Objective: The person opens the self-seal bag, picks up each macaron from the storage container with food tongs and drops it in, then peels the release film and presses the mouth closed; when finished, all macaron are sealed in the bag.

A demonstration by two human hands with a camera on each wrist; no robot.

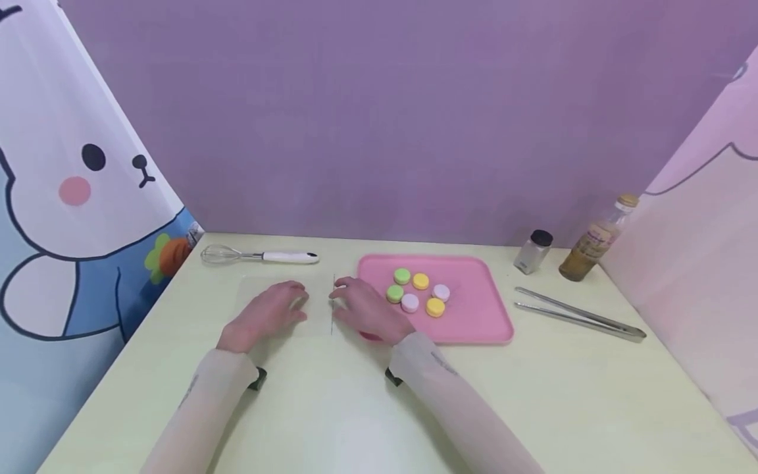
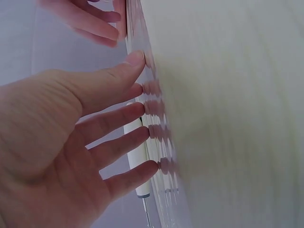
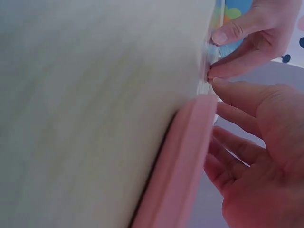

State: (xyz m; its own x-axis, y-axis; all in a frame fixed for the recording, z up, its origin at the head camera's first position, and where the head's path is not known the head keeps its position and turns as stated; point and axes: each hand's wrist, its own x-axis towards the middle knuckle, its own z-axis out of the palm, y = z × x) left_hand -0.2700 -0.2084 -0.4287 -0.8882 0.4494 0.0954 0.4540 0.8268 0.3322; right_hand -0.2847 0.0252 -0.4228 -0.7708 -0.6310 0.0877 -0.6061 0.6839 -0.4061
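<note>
A thin, clear plastic sheet or bag (image 1: pixel 316 319) lies flat on the table, left of a pink tray (image 1: pixel 474 322). My left hand (image 1: pixel 268 315) rests its fingertips on the clear plastic, fingers spread and thumb apart. In the left wrist view the fingertips (image 2: pixel 151 166) meet their reflections in the glossy surface. My right hand (image 1: pixel 373 311) reaches over the tray's left rim, its fingertips at the plastic's right edge and its thumb apart from the fingers. Green macarons (image 1: pixel 402 276), yellow macarons (image 1: pixel 435 307) and lilac macarons (image 1: pixel 441 293) lie on the tray.
A whisk (image 1: pixel 290 257) with a white handle lies behind the plastic. Metal tongs (image 1: pixel 583 317) lie right of the tray. Behind them stand a black-capped shaker jar (image 1: pixel 533 253) and a corked bottle (image 1: pixel 595 245). A purple wall (image 1: pixel 379 131) rises behind the table.
</note>
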